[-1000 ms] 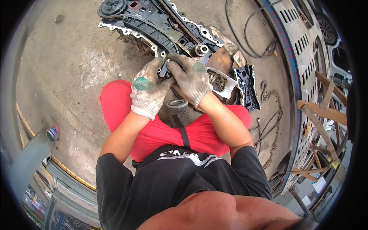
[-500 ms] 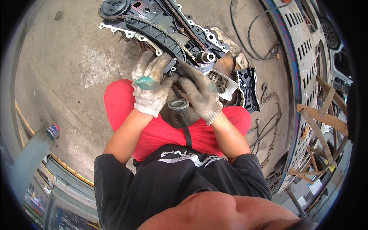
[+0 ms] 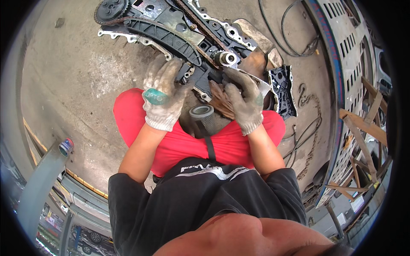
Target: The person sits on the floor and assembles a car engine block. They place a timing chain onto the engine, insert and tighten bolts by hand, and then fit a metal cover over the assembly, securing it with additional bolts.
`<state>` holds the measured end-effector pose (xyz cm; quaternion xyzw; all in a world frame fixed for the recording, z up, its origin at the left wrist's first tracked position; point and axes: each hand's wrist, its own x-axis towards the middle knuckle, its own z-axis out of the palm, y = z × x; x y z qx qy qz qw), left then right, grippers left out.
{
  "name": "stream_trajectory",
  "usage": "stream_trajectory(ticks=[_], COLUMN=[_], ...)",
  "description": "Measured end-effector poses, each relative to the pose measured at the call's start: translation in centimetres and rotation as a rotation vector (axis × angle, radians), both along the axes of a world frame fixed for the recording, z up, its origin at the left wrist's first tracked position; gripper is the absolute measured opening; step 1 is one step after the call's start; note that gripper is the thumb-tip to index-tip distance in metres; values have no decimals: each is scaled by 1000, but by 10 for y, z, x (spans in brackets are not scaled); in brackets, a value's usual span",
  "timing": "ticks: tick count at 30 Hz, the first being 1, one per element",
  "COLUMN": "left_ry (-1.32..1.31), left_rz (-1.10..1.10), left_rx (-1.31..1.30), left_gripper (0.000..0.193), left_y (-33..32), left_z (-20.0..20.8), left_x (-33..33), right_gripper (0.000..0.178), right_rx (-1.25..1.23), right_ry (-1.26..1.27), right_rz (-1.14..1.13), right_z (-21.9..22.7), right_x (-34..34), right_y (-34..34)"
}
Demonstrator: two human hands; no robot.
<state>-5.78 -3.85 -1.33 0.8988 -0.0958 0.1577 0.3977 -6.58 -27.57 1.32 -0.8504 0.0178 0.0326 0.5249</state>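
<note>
Both my hands wear soiled pale knit gloves with green patches. My left hand [image 3: 164,94] is at the near edge of an engine block [image 3: 156,25], thumb and fingers closed around a small dark block with a metal end [image 3: 184,73]; whether it is fixed to the engine cannot be made out. A black curved chain guide [image 3: 164,36] and a timing chain [image 3: 209,32] lie just beyond. My right hand [image 3: 245,98], thumb and fingers apart, is beside the chain's near end, below a silvery sprocket shaft [image 3: 227,59]. Nothing shows in its grip. Its farther fingers are partly hidden.
A cylindrical mesh filter [image 3: 201,115] stands between my red-trousered knees. Brown wrinkled material [image 3: 221,99] lies beside my right hand. Rightward are a black engine cover [image 3: 282,89], chain [image 3: 314,141], hoses [image 3: 286,32] and a slotted metal ramp [image 3: 341,51]. A grey post [image 3: 40,183] rises at left.
My right hand has drawn away to the right from the small dark block, and the gap between my hands is wider. My left hand remains at the block. The view has shifted slightly.
</note>
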Motion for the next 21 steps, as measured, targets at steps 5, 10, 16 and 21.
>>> stream_trajectory(ticks=[5, 10, 16, 21], left_ry=[19, 40, 10, 7], left_rz=[-14, -36, -36, -13], left_rx=[57, 98, 38, 129], left_gripper=[62, 65, 65, 67], left_y=[1, 2, 1, -4], left_z=[0, 5, 1, 11], left_x=[1, -1, 0, 4], right_gripper=[33, 40, 39, 80], right_rx=[-129, -197, -130, -226], right_ry=[-309, -312, -313, -308], right_rz=[201, 248, 110, 58], right_z=[3, -5, 5, 1], right_x=[12, 9, 13, 25], right_y=[11, 11, 6, -4])
